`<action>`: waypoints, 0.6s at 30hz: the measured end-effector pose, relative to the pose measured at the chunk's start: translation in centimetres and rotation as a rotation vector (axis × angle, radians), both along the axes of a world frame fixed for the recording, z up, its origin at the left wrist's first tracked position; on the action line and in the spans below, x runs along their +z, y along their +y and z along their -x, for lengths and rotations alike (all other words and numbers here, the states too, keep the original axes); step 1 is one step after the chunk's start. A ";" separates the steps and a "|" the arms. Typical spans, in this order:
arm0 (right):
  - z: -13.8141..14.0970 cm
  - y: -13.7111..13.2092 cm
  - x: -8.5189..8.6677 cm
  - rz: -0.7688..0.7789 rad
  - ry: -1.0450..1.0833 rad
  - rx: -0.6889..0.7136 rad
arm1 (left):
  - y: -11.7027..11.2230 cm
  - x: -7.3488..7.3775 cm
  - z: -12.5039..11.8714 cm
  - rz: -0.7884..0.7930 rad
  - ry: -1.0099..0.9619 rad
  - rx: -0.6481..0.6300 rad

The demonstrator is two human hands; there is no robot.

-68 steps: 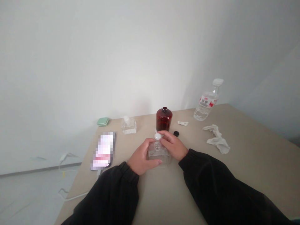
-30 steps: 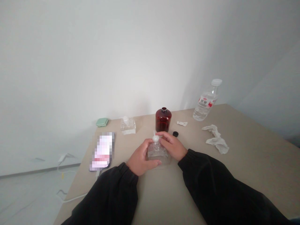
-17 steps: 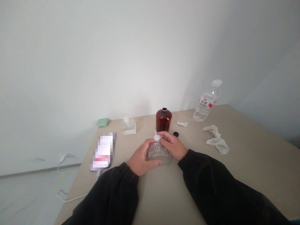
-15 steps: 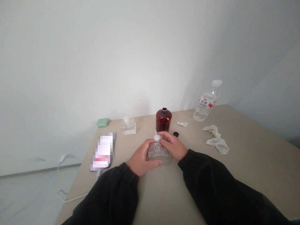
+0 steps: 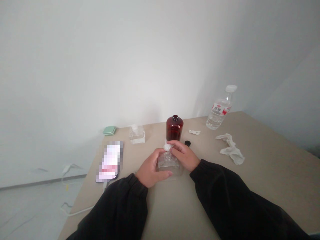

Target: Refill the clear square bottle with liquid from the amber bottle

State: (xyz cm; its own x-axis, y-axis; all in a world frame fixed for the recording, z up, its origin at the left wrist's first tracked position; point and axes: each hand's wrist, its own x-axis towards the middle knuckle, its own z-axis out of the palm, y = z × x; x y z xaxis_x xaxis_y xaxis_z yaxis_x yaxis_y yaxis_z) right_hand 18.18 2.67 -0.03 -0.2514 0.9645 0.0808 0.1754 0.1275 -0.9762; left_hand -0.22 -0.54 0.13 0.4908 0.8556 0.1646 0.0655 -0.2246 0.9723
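Pump bottle stands upright on the table between the two hands, nearer the person than the red bottle. From its left, the left hand clasps its body; the right hand, higher, pinches the white pump.

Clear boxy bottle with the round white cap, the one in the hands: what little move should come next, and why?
Maybe a gentle twist of the round white cap with the right hand: its fingers are at the cap, while the left hand curls around the clear boxy bottle and could steady it. I can't tell how tight the cap is.
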 end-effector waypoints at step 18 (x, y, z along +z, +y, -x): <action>0.0 0.0 0.0 -0.004 -0.006 0.006 | 0.0 0.2 0.0 -0.020 0.007 0.012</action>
